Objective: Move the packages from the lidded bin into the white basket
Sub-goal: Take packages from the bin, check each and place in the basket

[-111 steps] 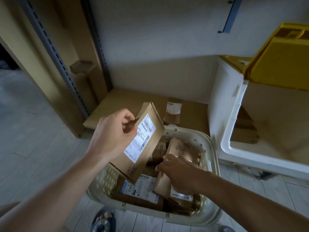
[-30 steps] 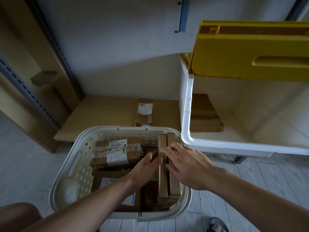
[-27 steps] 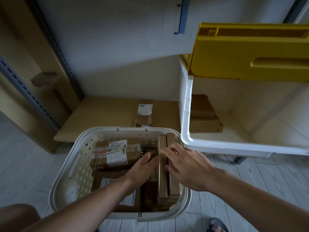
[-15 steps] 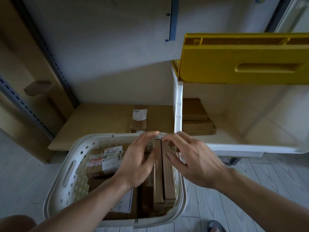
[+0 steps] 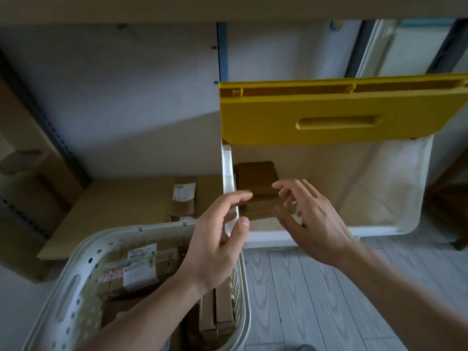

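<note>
Most of the work seems to be done. The white basket (image 5: 76, 285), which lies below the left hand (image 5: 215, 239) and under its forearm, already holds many brown packages: some with white labels (image 5: 140, 267) lie to the left of the left wrist, and two thin ones (image 5: 215, 312) stand on edge just under that wrist, against the basket wall. In the lidded bin (image 5: 395, 224), in front of both hands, I can see only a small stack of brown packages (image 5: 255, 178), at its left wall, just beyond the fingertips. The yellow lid (image 5: 329, 115) stands raised above the hands, so the way in is free. Both hands are empty. The left hand hovers over the bin's left rim with fingers straight and thumb apart; the right hand (image 5: 311, 219) is inside the bin opening with fingers loosely spread. Neither touches the stack, as far as I can tell. The rest of the bin floor, to the right of the right hand, shows no package. One more labelled package (image 5: 183, 198) lies on the cardboard sheet (image 5: 114, 206) outside, ahead of the left hand, between basket and wall. I judge that what remains is this last stack.
</note>
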`<move>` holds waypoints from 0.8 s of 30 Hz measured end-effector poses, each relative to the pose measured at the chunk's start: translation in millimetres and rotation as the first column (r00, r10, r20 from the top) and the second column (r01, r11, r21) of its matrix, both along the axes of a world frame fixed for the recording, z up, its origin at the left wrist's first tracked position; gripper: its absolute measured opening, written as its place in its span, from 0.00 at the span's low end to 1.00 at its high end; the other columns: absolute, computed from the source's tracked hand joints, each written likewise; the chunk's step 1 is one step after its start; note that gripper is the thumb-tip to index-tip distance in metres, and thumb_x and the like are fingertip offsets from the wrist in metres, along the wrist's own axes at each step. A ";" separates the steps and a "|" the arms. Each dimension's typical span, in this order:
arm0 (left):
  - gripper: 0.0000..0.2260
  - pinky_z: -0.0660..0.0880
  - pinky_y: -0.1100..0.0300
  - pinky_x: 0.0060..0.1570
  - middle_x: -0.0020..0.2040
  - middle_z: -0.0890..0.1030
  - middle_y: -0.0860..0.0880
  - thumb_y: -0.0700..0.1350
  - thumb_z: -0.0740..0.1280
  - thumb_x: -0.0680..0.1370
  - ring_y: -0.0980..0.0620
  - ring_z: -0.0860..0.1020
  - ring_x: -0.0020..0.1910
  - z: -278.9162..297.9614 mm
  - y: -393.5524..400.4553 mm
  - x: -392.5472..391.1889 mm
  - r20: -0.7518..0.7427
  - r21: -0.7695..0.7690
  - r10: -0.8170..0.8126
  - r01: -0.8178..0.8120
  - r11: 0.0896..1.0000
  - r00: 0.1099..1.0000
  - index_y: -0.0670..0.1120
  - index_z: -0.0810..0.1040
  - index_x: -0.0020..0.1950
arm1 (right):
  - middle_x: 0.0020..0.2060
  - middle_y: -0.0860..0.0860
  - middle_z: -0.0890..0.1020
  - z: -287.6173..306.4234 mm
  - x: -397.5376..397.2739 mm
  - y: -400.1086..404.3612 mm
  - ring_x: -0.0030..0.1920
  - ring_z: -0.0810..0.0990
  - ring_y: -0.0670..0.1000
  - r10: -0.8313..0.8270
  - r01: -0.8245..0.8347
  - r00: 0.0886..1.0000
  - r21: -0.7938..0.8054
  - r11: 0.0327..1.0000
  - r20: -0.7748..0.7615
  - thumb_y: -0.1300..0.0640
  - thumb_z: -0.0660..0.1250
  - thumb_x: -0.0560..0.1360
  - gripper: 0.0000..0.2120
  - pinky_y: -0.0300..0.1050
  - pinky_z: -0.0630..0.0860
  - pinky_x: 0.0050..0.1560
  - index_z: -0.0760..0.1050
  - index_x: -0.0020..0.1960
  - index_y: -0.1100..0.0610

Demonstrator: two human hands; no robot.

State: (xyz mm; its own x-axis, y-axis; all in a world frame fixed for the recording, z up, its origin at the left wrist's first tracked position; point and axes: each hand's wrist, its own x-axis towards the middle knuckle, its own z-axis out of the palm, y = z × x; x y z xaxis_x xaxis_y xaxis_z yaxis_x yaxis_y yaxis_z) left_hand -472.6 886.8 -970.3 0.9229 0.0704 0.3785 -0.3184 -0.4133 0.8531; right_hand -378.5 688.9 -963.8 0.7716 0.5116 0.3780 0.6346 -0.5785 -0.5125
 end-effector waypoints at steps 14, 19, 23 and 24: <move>0.18 0.68 0.59 0.65 0.70 0.75 0.52 0.42 0.59 0.85 0.53 0.73 0.67 -12.2 -62.1 111.6 -0.418 -0.093 0.183 -0.242 0.966 0.890 0.51 0.70 0.75 | 0.57 0.50 0.76 -3.2 70.3 -24.8 0.53 0.78 0.52 -0.143 0.135 0.980 -0.066 0.989 -0.137 0.50 0.65 0.80 0.21 0.51 0.77 0.54 0.68 0.71 0.50; 0.30 0.69 0.55 0.67 0.76 0.70 0.44 0.53 0.62 0.79 0.40 0.71 0.72 -26.6 -64.9 156.4 -0.571 0.120 0.274 -0.252 0.960 0.774 0.48 0.62 0.80 | 0.59 0.52 0.76 -20.6 107.5 -7.4 0.60 0.78 0.58 -0.224 0.210 0.905 -0.078 0.975 -0.362 0.52 0.65 0.79 0.22 0.44 0.70 0.51 0.67 0.73 0.50; 0.32 0.67 0.55 0.70 0.77 0.68 0.38 0.54 0.61 0.77 0.37 0.68 0.75 -47.9 -55.7 187.4 -0.595 0.247 0.376 -0.284 0.927 0.710 0.45 0.62 0.80 | 0.66 0.55 0.77 -50.6 132.8 16.7 0.64 0.77 0.60 -0.212 0.209 0.815 -0.068 0.976 -0.539 0.53 0.64 0.75 0.28 0.48 0.76 0.57 0.66 0.75 0.53; 0.36 0.67 0.55 0.70 0.77 0.69 0.38 0.55 0.58 0.73 0.37 0.68 0.75 -51.3 -54.0 192.9 -0.597 0.265 0.396 -0.295 0.918 0.698 0.45 0.63 0.80 | 0.70 0.55 0.75 -61.3 140.5 22.3 0.68 0.75 0.61 -0.212 0.206 0.809 -0.075 0.976 -0.549 0.50 0.63 0.72 0.33 0.49 0.75 0.62 0.64 0.77 0.52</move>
